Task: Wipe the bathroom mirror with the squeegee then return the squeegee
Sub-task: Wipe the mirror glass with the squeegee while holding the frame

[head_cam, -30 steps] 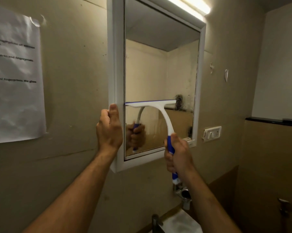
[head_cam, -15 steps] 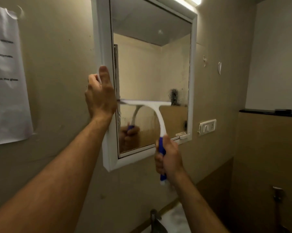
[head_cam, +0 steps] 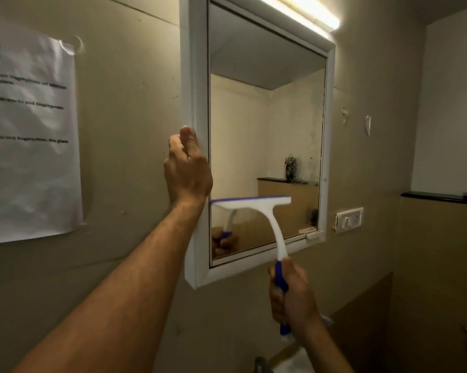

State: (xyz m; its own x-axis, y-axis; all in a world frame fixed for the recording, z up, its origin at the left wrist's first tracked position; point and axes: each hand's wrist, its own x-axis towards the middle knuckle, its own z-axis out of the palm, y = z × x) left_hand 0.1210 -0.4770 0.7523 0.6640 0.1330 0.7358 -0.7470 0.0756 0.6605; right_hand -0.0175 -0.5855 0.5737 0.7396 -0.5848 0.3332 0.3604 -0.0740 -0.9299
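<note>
Right hand (head_cam: 294, 300) clenching blue handle of squeegee (head_cam: 264, 219) below mirror's bottom edge; white neck rising up-left to blade. Blade lying horizontal across lower left of mirror (head_cam: 264, 125) glass, left tip just beside frame's left inner edge, apparently pressing on glass. Left hand (head_cam: 188, 170) gripping frame's left edge, fingers curling behind, bracing. Right hand nearer tool, judged mid-stroke. Handle's lower end partly hiding behind hand; sink below cutting off at picture's bottom; wall paper's (head_cam: 30, 135) text blurring unreadable.
</note>
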